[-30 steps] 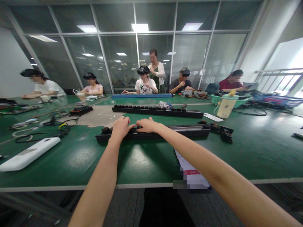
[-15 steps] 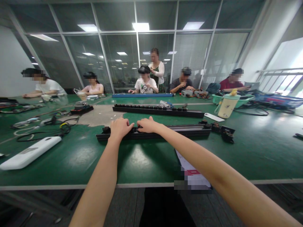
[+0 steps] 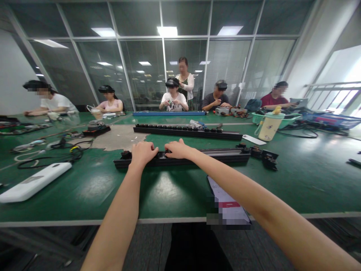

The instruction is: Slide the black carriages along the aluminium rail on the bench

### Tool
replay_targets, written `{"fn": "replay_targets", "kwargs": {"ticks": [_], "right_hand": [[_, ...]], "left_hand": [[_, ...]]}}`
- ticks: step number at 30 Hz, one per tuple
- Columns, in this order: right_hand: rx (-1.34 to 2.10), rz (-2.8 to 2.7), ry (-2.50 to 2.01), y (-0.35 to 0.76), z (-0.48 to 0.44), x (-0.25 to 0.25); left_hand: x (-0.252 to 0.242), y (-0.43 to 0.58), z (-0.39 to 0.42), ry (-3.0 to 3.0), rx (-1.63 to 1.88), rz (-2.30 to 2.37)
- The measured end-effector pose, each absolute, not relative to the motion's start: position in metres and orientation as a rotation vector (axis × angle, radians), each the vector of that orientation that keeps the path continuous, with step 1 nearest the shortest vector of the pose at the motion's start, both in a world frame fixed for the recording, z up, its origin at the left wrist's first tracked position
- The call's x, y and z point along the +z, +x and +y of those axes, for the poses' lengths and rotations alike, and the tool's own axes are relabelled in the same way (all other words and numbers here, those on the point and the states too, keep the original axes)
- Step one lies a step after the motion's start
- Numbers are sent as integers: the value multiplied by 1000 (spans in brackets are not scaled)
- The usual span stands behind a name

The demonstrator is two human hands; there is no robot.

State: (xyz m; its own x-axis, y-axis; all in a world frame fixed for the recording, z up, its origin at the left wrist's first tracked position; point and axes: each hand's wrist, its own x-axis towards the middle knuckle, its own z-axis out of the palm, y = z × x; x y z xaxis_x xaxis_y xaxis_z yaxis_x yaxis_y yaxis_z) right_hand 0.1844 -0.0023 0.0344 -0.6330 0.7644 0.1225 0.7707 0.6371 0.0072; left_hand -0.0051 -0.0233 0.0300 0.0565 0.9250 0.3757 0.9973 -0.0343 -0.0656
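Both hands are at the centre of the frame, set over the black rail (image 3: 222, 160) that lies crosswise on the green worktop (image 3: 96, 192). The left hand (image 3: 143, 153) sits on the left half of the rail, fingers curled down into it and thumb pointing right; the right hand (image 3: 177, 149) is just beside it with a narrow gap between, its fingers bent down toward a small dark part in the channel. The fingertips are largely hidden, so whether either hand grips anything I cannot tell. A black block (image 3: 126, 154) stands at the rail's left end, and dark angular pieces (image 3: 270, 160) lie just beyond its right end. Above it in the frame, a second black rail (image 3: 186, 131) carries a row of dark blocks along its length. A phone (image 3: 234, 215) lies at lower centre-right near the worktop's edge, partly under the right forearm. At the left of the frame are a white oblong device (image 3: 36, 182) and black cables (image 3: 79, 153); right of centre stand a pale yellow cup (image 3: 269, 128) and a green basket (image 3: 293, 122). Several people sit along the far side, one standing behind them.
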Motion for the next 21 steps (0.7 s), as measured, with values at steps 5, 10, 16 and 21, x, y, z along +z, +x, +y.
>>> {"fn": "replay_targets", "kwargs": {"ticks": [5, 10, 16, 21], "right_hand": [[-68, -2743, -1296, 184, -4, 31], [-36, -2682, -1403, 184, -8, 25], [127, -2631, -1378, 189, -3, 21], [159, -2625, -1352, 192, 0, 20]], "left_hand": [[29, -5, -21, -2036, -315, -1949], [26, -6, -19, -2028, -325, -1942], [26, -6, -20, -2027, -328, -1947], [26, -7, -19, -2047, -343, -1949]]}}
